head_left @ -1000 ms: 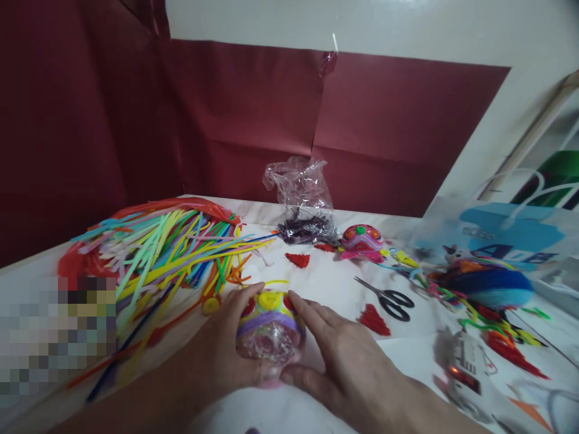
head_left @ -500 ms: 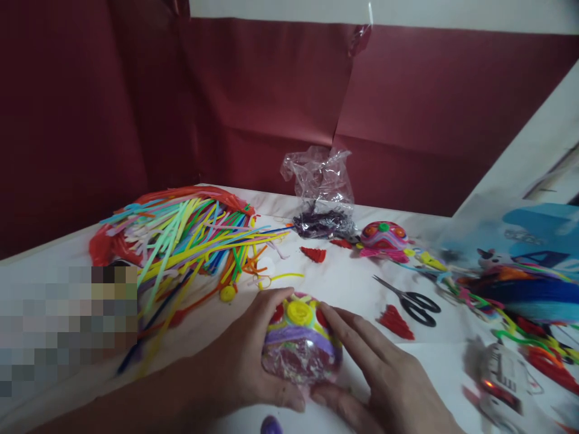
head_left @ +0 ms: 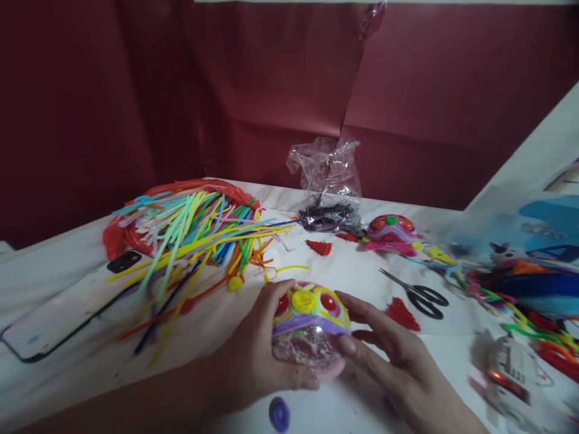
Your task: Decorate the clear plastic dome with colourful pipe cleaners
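My left hand (head_left: 253, 343) is closed around the left side of a round craft piece (head_left: 312, 328). This piece has a yellow coil in the middle, red eye-like spots, a purple band, a clear shiny lower front and a pink base. On its right side, the bent fingers and thumb of my right hand (head_left: 398, 355) press against it. A small purple coil (head_left: 279, 415) lies on the table just in front of it. Farther back sits a similar pink decorated piece (head_left: 392, 232) with a green centre.
Colourful pipe cleaners (head_left: 208, 229) spill from a red bag at left, partly over a phone (head_left: 67, 307). Behind stands a clear plastic bag (head_left: 330, 187). Black scissors (head_left: 425, 299) and a red triangular piece (head_left: 402, 313) lie right, near a white device (head_left: 506, 374) with a glowing light.
The right hand's thumb has moved up from the lower front to the piece's right side. More of the right red spot and the pink base shows. The view has tilted downward.
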Tool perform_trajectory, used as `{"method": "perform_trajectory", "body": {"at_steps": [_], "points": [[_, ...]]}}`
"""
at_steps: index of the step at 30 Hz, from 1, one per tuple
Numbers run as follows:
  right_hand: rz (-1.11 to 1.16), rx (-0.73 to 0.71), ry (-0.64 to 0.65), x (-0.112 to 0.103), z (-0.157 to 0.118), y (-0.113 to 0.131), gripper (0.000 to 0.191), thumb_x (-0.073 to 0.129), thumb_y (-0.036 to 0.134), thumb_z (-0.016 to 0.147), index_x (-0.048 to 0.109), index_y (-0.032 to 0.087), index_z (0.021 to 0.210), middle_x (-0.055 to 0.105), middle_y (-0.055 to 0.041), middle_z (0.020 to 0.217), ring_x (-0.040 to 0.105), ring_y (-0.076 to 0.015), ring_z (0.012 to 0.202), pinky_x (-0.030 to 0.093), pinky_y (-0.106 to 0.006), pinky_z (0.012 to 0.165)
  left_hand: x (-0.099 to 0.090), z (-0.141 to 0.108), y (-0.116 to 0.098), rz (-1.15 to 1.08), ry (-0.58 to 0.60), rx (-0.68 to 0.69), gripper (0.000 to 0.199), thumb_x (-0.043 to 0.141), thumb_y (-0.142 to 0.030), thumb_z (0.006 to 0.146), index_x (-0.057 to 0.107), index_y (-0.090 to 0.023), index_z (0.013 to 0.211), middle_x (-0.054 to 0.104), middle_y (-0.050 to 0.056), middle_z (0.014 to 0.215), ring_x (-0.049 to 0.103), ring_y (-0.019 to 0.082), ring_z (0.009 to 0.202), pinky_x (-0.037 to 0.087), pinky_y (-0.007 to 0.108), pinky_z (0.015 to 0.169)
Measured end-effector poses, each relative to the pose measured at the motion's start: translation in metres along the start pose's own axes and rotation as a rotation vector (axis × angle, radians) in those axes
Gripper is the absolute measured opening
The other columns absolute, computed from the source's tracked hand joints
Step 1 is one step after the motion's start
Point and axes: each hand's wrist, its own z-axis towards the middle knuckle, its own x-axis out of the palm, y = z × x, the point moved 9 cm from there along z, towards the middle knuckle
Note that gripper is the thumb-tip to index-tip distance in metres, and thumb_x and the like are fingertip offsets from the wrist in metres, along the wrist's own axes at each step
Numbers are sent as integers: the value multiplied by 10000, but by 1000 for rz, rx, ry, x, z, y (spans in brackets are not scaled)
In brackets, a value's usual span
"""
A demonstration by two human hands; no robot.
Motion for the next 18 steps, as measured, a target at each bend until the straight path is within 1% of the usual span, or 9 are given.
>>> {"method": "perform_trajectory", "body": {"at_steps": [3, 6, 9, 10, 12, 13, 15, 18], "points": [[2, -20, -19, 1, 1, 3, 393, 578, 468, 932, 469, 332, 1283, 402, -10, 1288, 474, -247, 1054, 427, -334, 879, 1, -1, 2, 33, 15, 27, 883, 797, -208, 568, 265, -266, 1271, 417, 104, 1326, 486, 288, 1156, 417, 413, 969], [73, -30, -30, 2, 2, 3, 374, 617, 434, 907, 504, 322, 1245, 429, -16, 1261, 478, -263, 1045, 439, -342, 849, 2, -3, 3, 57, 33, 29, 927, 800, -177, 557, 240, -265, 1290, 407, 113, 1336, 467, 300, 1176, 396, 427, 986], [121, -47, -40, 2, 3, 0, 360, 636, 411, 892, 516, 317, 1218, 459, -15, 1226, 481, -267, 1036, 438, -345, 829, 6, -4, -3, -22, 84, 48, 904, 779, -166, 583, 232, -266, 1296, 420, 105, 1322, 479, 290, 1164, 416, 406, 963], [113, -50, -43, 2, 2, -2, 359, 640, 410, 889, 516, 319, 1213, 464, -10, 1218, 483, -262, 1030, 430, -341, 828, 8, -4, -7, -77, 104, 64, 856, 762, -186, 612, 248, -261, 1291, 435, 99, 1309, 484, 283, 1158, 425, 391, 951], [73, -61, -55, 2, 1, -3, 363, 643, 409, 882, 508, 330, 1209, 469, 9, 1208, 479, -245, 1031, 405, -323, 831, 11, -3, -15, -184, 123, 88, 674, 696, -260, 699, 318, -233, 1257, 495, 91, 1246, 500, 270, 1138, 434, 368, 929], [47, -76, -62, 2, 0, -3, 368, 643, 403, 880, 499, 337, 1212, 467, 21, 1207, 471, -235, 1039, 390, -312, 837, 11, -2, -17, -211, 111, 85, 593, 663, -295, 733, 353, -215, 1232, 524, 90, 1206, 514, 266, 1114, 439, 362, 912], [2, -114, -74, 3, -2, 0, 388, 639, 381, 882, 470, 347, 1229, 454, 38, 1216, 449, -220, 1064, 364, -296, 855, 9, 2, -18, -216, 60, 58, 474, 619, -325, 770, 410, -188, 1172, 569, 86, 1122, 544, 255, 1047, 448, 357, 873], [-46, -172, -80, 6, -4, 5, 408, 631, 365, 898, 439, 347, 1256, 431, 40, 1236, 442, -213, 1065, 359, -288, 863, 5, 5, -17, -156, -20, 9, 370, 603, -272, 772, 446, -180, 1094, 595, 65, 1036, 562, 230, 958, 449, 348, 823]]}}
